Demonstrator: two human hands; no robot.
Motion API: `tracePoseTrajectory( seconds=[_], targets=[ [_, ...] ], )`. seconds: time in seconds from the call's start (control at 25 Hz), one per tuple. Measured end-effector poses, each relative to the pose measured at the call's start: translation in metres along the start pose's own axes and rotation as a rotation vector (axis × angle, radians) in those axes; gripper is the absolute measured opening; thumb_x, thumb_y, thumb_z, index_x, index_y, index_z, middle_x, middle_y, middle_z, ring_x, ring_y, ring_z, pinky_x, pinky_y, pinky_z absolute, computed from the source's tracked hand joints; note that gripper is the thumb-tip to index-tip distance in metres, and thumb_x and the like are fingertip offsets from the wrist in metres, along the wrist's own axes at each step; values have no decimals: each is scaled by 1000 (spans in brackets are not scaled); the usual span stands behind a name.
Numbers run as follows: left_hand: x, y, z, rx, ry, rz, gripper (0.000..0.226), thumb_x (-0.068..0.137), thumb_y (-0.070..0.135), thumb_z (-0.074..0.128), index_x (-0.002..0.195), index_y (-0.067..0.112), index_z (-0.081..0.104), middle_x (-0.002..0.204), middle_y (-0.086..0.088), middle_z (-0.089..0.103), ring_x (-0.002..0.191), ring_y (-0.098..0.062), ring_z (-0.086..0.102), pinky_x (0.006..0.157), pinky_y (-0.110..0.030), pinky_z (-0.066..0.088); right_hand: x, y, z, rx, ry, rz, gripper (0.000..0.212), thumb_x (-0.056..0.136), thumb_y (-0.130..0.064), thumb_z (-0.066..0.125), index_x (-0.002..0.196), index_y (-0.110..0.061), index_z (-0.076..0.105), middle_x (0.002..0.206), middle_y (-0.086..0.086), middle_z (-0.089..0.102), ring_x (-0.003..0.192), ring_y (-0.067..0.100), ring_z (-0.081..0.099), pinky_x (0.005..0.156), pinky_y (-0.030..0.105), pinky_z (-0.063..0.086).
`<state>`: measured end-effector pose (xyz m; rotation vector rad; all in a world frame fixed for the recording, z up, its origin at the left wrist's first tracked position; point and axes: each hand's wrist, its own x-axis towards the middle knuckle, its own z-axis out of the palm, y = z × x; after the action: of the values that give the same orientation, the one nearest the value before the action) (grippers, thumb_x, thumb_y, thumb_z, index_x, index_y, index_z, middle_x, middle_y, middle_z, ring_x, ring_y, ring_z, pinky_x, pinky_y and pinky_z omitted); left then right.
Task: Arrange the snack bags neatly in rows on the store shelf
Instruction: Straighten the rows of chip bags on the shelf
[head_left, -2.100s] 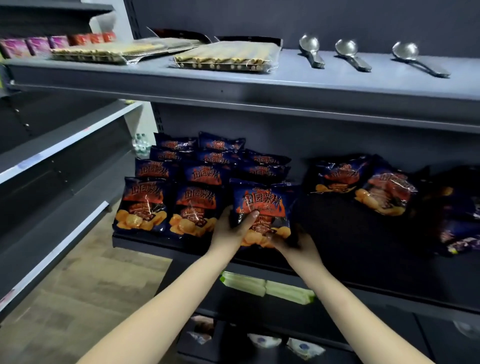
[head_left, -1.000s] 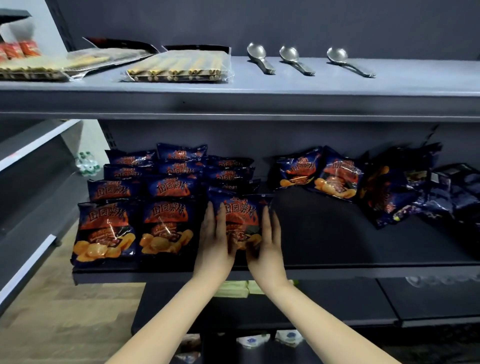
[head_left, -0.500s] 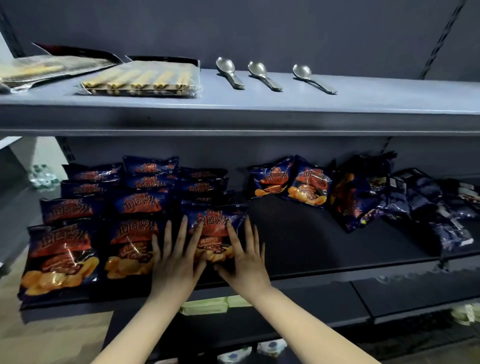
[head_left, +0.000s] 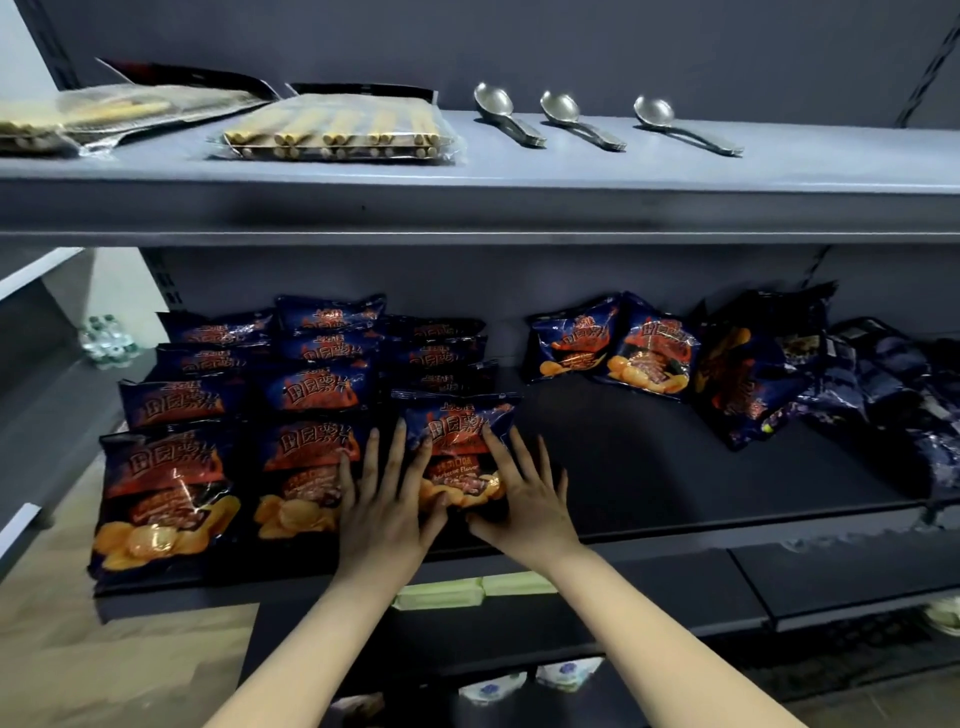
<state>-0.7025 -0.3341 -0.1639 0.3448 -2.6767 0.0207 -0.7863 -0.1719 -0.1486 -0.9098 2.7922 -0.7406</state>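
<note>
Dark blue snack bags with orange chips on them lie in three overlapping columns at the left of the black middle shelf (head_left: 649, 467). The front bag of the third column (head_left: 460, 434) lies flat near the shelf's front edge. My left hand (head_left: 384, 504) rests palm down on its left side and my right hand (head_left: 524, 501) on its right side, all fingers spread. Front bags of the first column (head_left: 161, 493) and second column (head_left: 306, 467) lie beside it. Two loose bags (head_left: 613, 338) lean at the back, next to an untidy pile of bags (head_left: 753, 379) on the right.
The grey upper shelf (head_left: 519, 208) carries three metal spoons (head_left: 576, 119) and clear packs of wafer rolls (head_left: 337, 130). Green packs (head_left: 441, 592) lie on the shelf below. Water bottles (head_left: 106, 343) stand on the floor far left. Bare black shelf stretches between the columns and the pile.
My hands set the bag down at the front of the third column and went from gripping it to lying flat on its sides. The view has swung right and closer.
</note>
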Motion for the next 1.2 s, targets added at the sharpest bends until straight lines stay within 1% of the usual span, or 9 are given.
tracePoseTrajectory(
  seconds=[0.2,0.32,0.52,0.64,0.76,0.92,1.0,1.12,1.2],
  targets=[
    [1,-1,1,-26,-11,15,70,91,62,9,141,17,28,157,-9,3,144,-31,1,113,-53,1,-3,0,1,14,16,-26,99,76,-54,61,132,-62,-20,156,-15,-15,143,18,-21,113,58,-6],
    [0,1,-6,-11,3,44,73,92,60,14,143,10,26,157,-13,2,144,-33,2,113,-55,1,-9,6,0,205,106,-87,95,72,-56,60,136,-62,-10,155,-18,-7,144,13,-13,115,54,-2],
    [17,23,-34,-48,139,103,73,94,55,14,145,3,16,156,-17,3,144,-32,3,115,-49,-1,-17,17,-1,532,312,-87,73,79,-45,54,141,-51,16,154,-18,10,143,5,11,115,48,22],
    [40,55,-46,-109,208,129,70,92,48,30,146,6,14,155,-17,3,143,-33,2,116,-48,1,-14,27,-17,541,382,-120,68,82,-40,53,141,-47,20,155,-15,12,143,4,14,115,45,25],
    [63,98,-47,-147,253,170,68,91,45,33,146,7,17,155,-16,6,143,-33,4,116,-48,5,-3,51,-50,522,448,-148,68,83,-35,52,144,-37,23,155,-9,14,143,6,13,116,46,23],
    [99,161,-38,-212,249,231,64,92,44,34,144,8,23,155,-16,13,143,-33,11,114,-50,12,4,93,-104,490,546,-183,67,82,-26,52,144,-26,27,155,-2,17,143,5,13,117,28,20],
    [114,190,-33,-247,238,242,63,92,44,34,144,10,24,155,-15,15,143,-33,14,114,-51,14,4,114,-127,451,620,-222,65,83,-20,54,143,-22,29,154,3,21,143,8,16,116,24,21],
    [130,230,-24,-325,240,247,61,92,43,32,145,14,21,154,-14,19,142,-32,18,115,-50,14,0,144,-152,390,743,-276,60,84,-13,55,139,-14,33,151,8,27,142,18,24,114,38,28],
    [137,253,-18,-371,231,253,60,92,41,33,143,11,25,153,-15,21,141,-33,20,114,-51,15,-4,163,-166,342,828,-325,56,84,-10,54,137,-12,36,147,9,31,141,23,27,113,47,29]
  ],
)
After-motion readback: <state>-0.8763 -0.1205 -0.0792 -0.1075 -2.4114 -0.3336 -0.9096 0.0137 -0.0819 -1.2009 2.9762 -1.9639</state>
